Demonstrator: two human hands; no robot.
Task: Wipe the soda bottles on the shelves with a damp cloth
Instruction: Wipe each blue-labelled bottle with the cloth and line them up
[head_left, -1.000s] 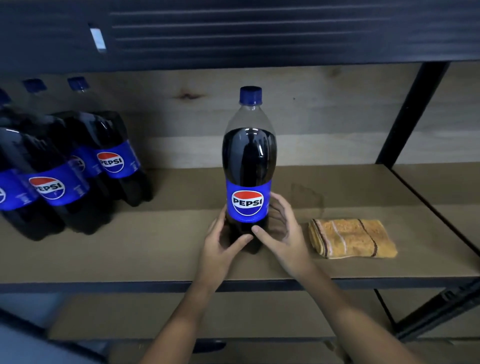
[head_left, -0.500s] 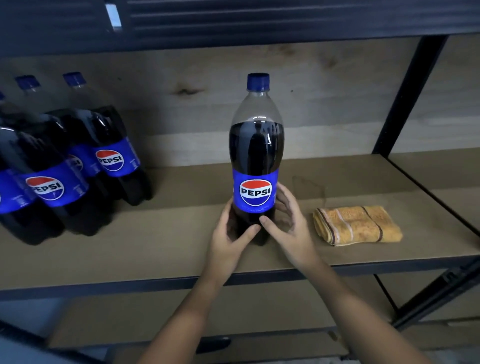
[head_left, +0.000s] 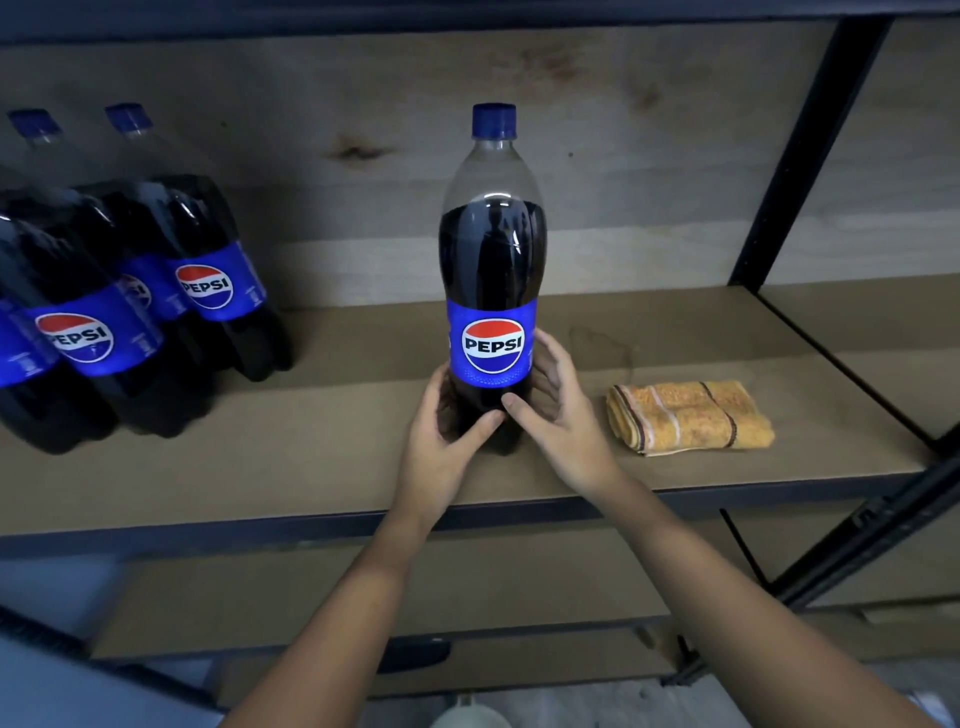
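Note:
A tall Pepsi bottle (head_left: 492, 270) with a blue cap and blue label stands upright in the middle of the brown shelf (head_left: 322, 467). My left hand (head_left: 441, 447) grips its base from the left, thumb across the front. My right hand (head_left: 558, 415) grips the base from the right, fingers curled behind the label. The two thumbs nearly meet at the bottle's front. A folded orange cloth (head_left: 688, 418) with dark stripes lies on the shelf just right of my right hand, untouched.
Several more Pepsi bottles (head_left: 130, 291) stand grouped at the shelf's left end. A damp stain (head_left: 602, 345) marks the board behind the cloth. A black upright post (head_left: 800, 156) divides this bay from the one on the right. A lower shelf (head_left: 467, 587) runs beneath.
Both hands stay wrapped round the bottle's base. The view has dropped slightly, so the bottle and shelf sit a little differently in frame; the cloth has not moved.

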